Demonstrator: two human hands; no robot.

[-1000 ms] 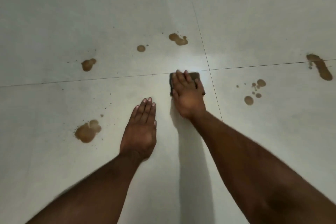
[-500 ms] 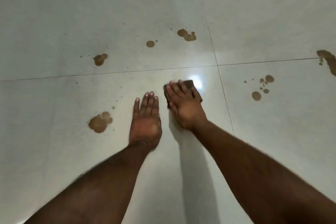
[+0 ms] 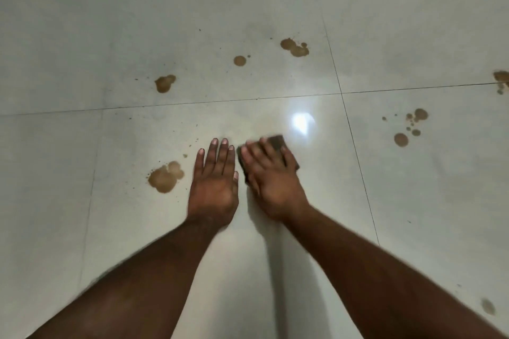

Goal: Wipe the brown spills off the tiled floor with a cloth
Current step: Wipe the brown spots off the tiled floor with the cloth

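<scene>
The right hand (image 3: 271, 179) presses a dark cloth (image 3: 276, 143) flat-fingered onto the tiled floor (image 3: 82, 36); the left hand (image 3: 214, 181) rests open beside it. Most brown spills remain, the nearest large puddle (image 3: 165, 177) just left; much wiping seems left.

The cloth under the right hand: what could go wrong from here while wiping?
1. The cloth looks dark and possibly soiled, so it may smear brown instead of lifting it.
2. The left hand presses flat on the floor beside the big spill; it could slide into it.
</scene>
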